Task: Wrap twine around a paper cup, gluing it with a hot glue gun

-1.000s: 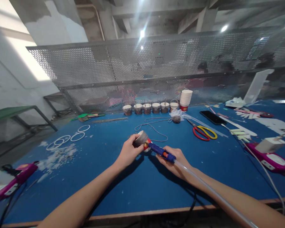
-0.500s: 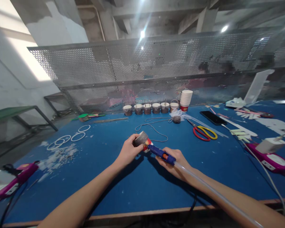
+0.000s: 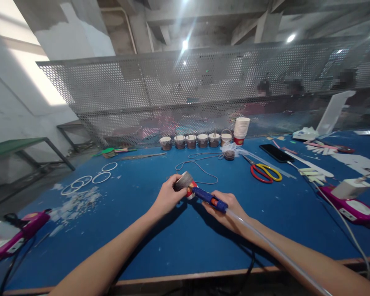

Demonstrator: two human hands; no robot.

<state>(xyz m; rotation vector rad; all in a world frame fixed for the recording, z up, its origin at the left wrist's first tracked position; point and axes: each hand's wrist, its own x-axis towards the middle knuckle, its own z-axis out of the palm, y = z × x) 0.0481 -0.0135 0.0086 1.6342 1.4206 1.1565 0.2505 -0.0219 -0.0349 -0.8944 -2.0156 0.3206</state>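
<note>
the left hand [image 3: 167, 198] is closed around a small paper cup [image 3: 184, 181], tilted on its side with the base showing, held just above the blue table [image 3: 179, 242]. the right hand [image 3: 230, 209] is wrapped tight on a blue glue gun [image 3: 208, 197], a clear glue stick [image 3: 274, 250] trailing back from it over the forearm. the gun's nozzle touches the cup's side, by its red band. beyond the cup a loop of cord [image 3: 197, 166] lies on the table, and further back a row of filled cups [image 3: 193, 141] stands beside a stack of white cups [image 3: 241, 128]. right of the cup lie red and yellow scissors [image 3: 265, 171] and a black phone [image 3: 276, 152]. left of the cup lie white rings [image 3: 91, 177].
</note>
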